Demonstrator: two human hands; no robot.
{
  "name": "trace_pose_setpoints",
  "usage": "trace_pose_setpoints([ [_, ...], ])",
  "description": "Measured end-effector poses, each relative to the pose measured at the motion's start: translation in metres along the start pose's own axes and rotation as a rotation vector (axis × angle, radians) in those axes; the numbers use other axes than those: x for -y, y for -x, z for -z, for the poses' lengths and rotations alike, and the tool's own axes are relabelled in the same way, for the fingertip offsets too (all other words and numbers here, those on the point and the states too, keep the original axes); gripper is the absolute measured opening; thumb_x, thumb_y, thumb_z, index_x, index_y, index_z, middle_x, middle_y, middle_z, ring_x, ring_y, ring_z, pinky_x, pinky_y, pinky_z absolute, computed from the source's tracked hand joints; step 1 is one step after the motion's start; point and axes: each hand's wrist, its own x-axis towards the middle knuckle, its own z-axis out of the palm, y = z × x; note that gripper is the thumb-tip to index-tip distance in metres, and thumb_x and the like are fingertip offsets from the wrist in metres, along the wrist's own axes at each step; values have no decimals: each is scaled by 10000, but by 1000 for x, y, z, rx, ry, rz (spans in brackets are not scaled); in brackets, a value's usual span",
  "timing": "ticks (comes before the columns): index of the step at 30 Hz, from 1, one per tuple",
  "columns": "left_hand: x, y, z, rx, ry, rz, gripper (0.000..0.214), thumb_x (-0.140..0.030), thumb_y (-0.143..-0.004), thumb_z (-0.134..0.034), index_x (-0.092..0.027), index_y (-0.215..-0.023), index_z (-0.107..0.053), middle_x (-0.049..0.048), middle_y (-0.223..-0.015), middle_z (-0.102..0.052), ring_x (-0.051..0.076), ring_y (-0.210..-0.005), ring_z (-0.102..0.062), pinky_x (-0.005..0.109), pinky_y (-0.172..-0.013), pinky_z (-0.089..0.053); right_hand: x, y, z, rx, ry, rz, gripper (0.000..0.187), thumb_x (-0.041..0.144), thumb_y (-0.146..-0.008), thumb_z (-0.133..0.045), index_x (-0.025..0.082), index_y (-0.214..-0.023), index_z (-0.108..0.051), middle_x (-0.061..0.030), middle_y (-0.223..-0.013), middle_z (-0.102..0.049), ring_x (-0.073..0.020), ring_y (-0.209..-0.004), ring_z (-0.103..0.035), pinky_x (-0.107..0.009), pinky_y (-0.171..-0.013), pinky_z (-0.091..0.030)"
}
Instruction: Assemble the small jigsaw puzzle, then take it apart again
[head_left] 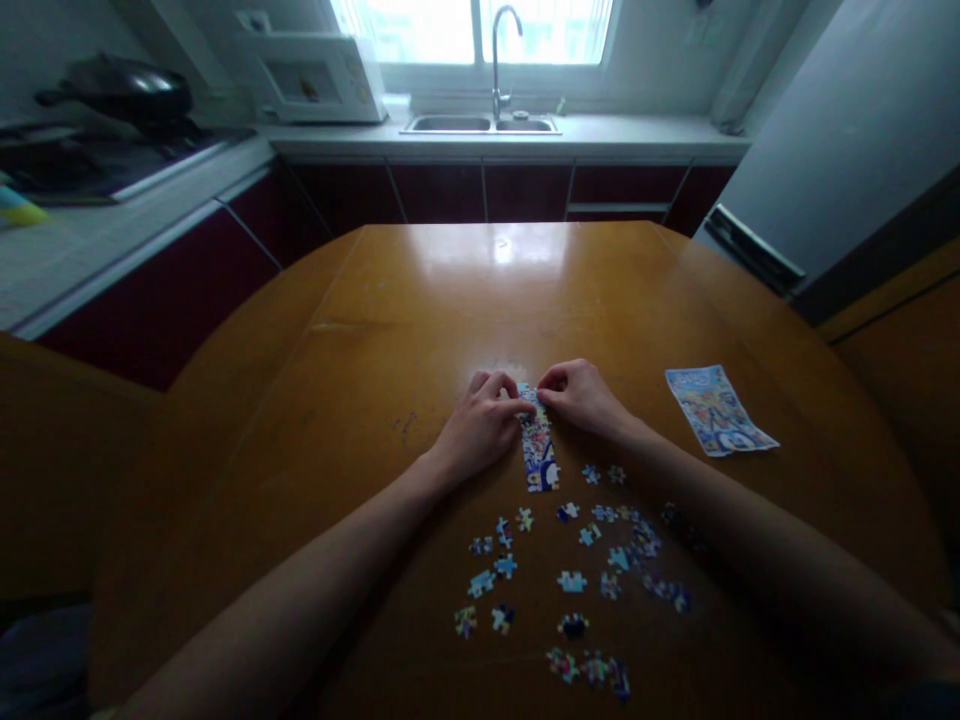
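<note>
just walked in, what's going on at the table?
A person is at a wooden table, both hands on a jigsaw. The left hand and right hand meet fingertips at the far end of a narrow assembled strip. Loose pieces lie scattered nearer the person; a printed picture sheet lies to the right.

We see a strip [539, 452] of blue, white and many-coloured cartoon print, pieces [571, 581] in the same mix, a blue-edged cartoon sheet [718, 410], an orange-brown table [420, 300], dark red cabinets [442, 192], a white microwave [311, 78]
</note>
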Motion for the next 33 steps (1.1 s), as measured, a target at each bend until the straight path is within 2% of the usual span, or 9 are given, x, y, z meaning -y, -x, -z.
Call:
trace_pose_setpoints([
  [15,2,0,0,-1,6,-10,297,-62,-870,-624,-288,-991,-774,58,-1023,-606,236,-1020,-469,419,-923,-501,-4,-3,0,29,-22,-21,52,150,-766,-716,152,-746,-764,-64,-704,-740,-159,-621,-625,-283,-582,-435],
  [23,0,0,1,4,14,-12,274,-88,-894,-615,-285,-1005,-770,53,-1034,-619,233,-1024,-468,416,-934,-497,5,-3,9,71,-192,-69,47,130,-739,-712,147,-700,-692,-18,-639,-672,-126,-587,-559,-249,-540,-416],
  [29,0,0,2,7,18,-11,286,-81,-890,-604,-288,-998,-769,53,-1038,-619,235,-1026,-474,430,-939,-503,8,-7,20,109,-390,-96,59,152,-770,-672,171,-767,-616,-31,-723,-696,-138,-645,-616,-254,-581,-475],
  [33,0,0,2,18,19,0,285,-90,-893,-600,-295,-998,-768,57,-1043,-619,242,-1034,-480,452,-934,-509,9,-9,20,110,-456,-117,47,157,-792,-633,182,-808,-596,-19,-704,-680,-137,-630,-633,-252,-568,-485],
])
